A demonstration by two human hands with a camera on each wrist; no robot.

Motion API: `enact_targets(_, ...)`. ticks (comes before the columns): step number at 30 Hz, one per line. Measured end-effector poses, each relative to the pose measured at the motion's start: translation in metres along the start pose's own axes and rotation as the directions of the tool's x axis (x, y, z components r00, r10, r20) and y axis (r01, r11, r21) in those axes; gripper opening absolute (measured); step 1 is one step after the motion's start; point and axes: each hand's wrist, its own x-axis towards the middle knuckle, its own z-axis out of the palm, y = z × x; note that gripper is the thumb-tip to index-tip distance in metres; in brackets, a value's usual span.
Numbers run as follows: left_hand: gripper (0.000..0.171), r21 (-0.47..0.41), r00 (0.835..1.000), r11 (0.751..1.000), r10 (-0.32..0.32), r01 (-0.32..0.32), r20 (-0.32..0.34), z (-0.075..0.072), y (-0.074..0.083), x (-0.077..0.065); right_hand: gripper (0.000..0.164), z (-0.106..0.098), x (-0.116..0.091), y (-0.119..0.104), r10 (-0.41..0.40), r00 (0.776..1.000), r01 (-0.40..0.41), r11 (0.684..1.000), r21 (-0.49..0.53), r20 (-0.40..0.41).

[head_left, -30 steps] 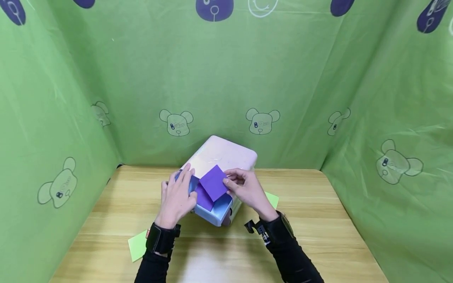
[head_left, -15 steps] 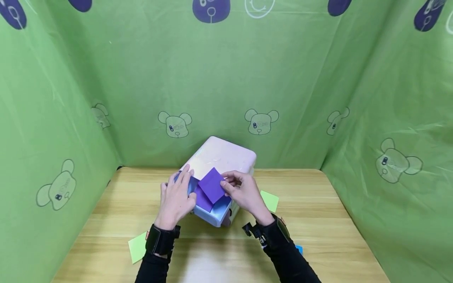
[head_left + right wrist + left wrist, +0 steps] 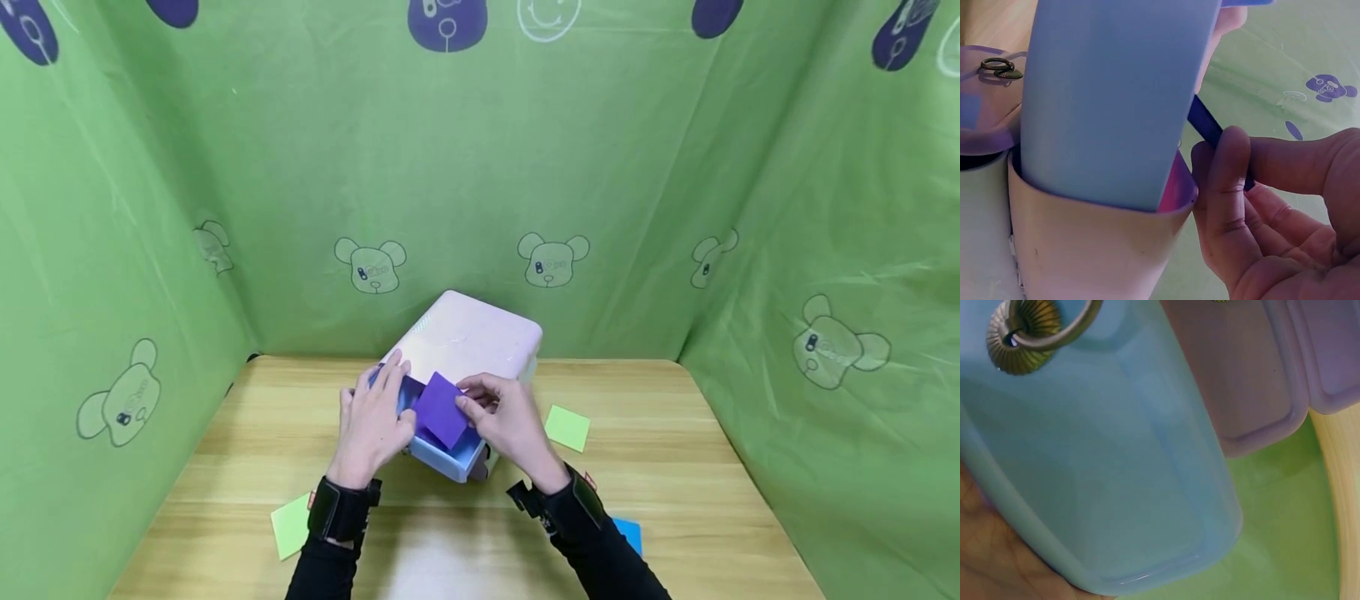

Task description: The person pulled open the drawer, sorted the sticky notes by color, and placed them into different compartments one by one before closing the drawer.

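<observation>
A pale pink small plastic drawer cabinet (image 3: 472, 333) stands turned at an angle on the table. Its blue drawer (image 3: 442, 462) is pulled out toward me; a metal ring handle (image 3: 1041, 331) shows on the drawer front in the left wrist view. My right hand (image 3: 513, 425) pinches a purple square sticky note (image 3: 441, 410) between thumb and fingers, tilted partly inside the drawer. More purple paper under it is mostly hidden. Along the drawer's left side my left hand (image 3: 371, 425) rests with fingers extended, its palm beside the drawer.
Lime green sticky notes lie on the table, one at the right (image 3: 567, 428) and another by the left wrist (image 3: 291, 527). A blue note (image 3: 628, 533) shows beside the right sleeve. Lilac drawers (image 3: 1241, 375) adjoin the blue one. Green cloth (image 3: 465, 167) surrounds the table.
My right hand has moved left and down with the purple sticky note, lowering it into the drawer. The green and blue notes at the right have come into fuller view. My left hand stays put.
</observation>
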Motion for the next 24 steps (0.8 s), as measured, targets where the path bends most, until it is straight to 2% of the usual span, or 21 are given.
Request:
enact_targets(6, 0.070, 0.000, 1.000, 1.000, 0.002, -0.002, 0.010, 0.002, 0.002, 0.001, 0.015, 0.002, -0.003, -0.002, -0.015, 1.000, 0.016, 1.000, -0.018, 0.008)
enact_targets(12, 0.069, 0.001, 1.000, 1.000, 0.002, -0.002, 0.003, 0.002, 0.002, 0.001, 0.017, 0.007, -0.006, -0.005, -0.018, 0.998, 0.021, 0.999, -0.039, 0.064)
enact_targets(24, 0.068, 0.005, 1.000, 1.000, -0.001, 0.001, 0.000, 0.001, -0.001, 0.000, 0.016, 0.014, -0.007, -0.006, -0.016, 0.994, 0.019, 0.999, -0.029, 0.104)
